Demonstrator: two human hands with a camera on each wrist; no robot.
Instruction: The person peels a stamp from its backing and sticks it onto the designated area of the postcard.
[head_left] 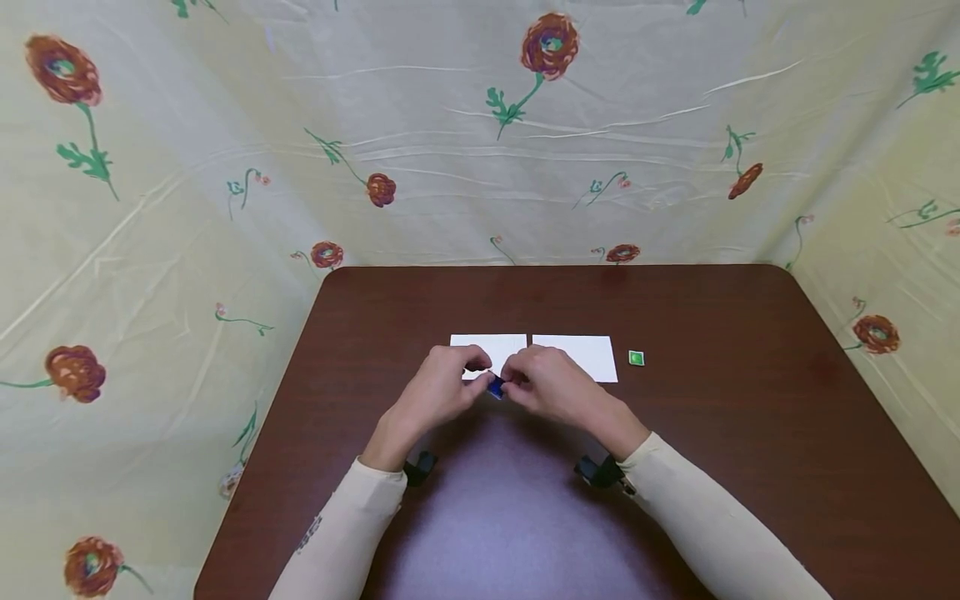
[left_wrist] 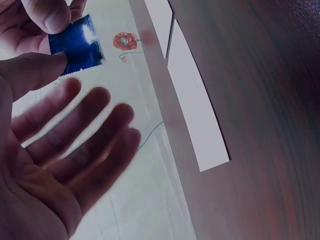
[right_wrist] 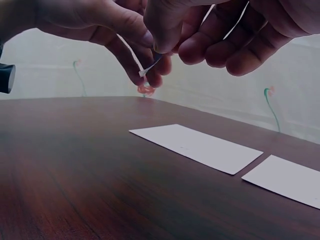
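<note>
A small shiny blue foil packet [left_wrist: 80,47] with zigzag edges is held up between both hands above the table. My right hand [head_left: 551,383] pinches one side of it, the thumb on its face and the other fingers curled behind. My left hand [head_left: 441,387] meets it from the other side with the thumb tip on a corner. In the left wrist view, that hand's fingers [left_wrist: 102,100] are spread loosely below the packet. The right wrist view catches the packet [right_wrist: 154,62] nearly edge-on, largely covered by fingers.
Two white cards, a left one [head_left: 463,340] and a right one [head_left: 588,358], lie side by side beyond the hands. A small green square packet [head_left: 636,358] lies to their right on the dark brown table [head_left: 720,400]. Flowered cloth [head_left: 435,100] hangs around it.
</note>
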